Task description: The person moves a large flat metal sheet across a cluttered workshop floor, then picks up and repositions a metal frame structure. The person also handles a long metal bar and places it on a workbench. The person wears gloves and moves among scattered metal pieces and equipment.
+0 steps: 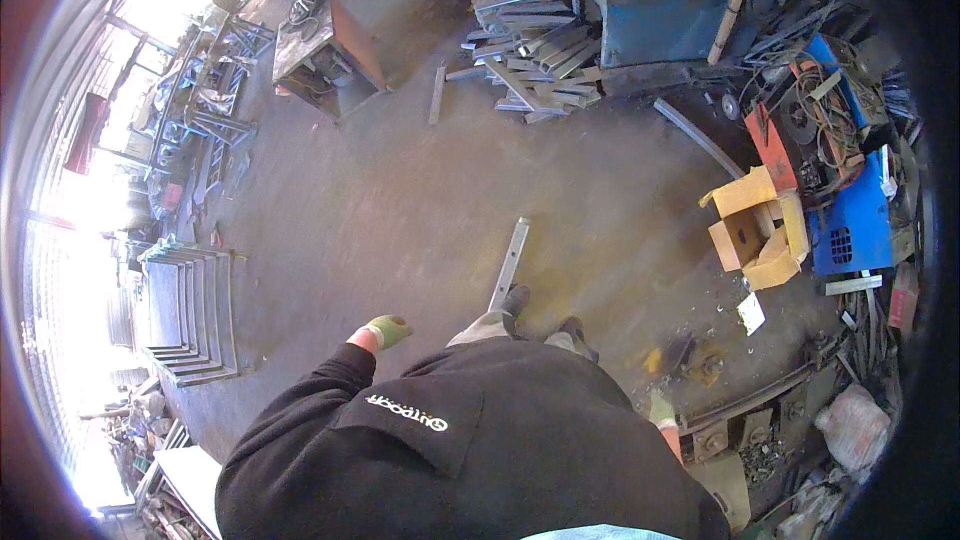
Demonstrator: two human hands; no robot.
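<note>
I stand on a workshop floor and look down past my black top. My left hand [388,330], in a green glove, hangs at my side with fingers curled and nothing visible in it. My right hand [663,412], also gloved in green, shows only partly past my body; what it holds is hidden. A long grey metal bar [509,263] lies on the floor just ahead of my shoes [516,298].
A pile of cut metal bars [540,60] lies ahead by a blue machine [660,20]. An open cardboard box [755,225] and a blue welder [855,220] sit to the right. Stacked metal frames [190,310] stand at left, a brown workbench [325,45] beyond.
</note>
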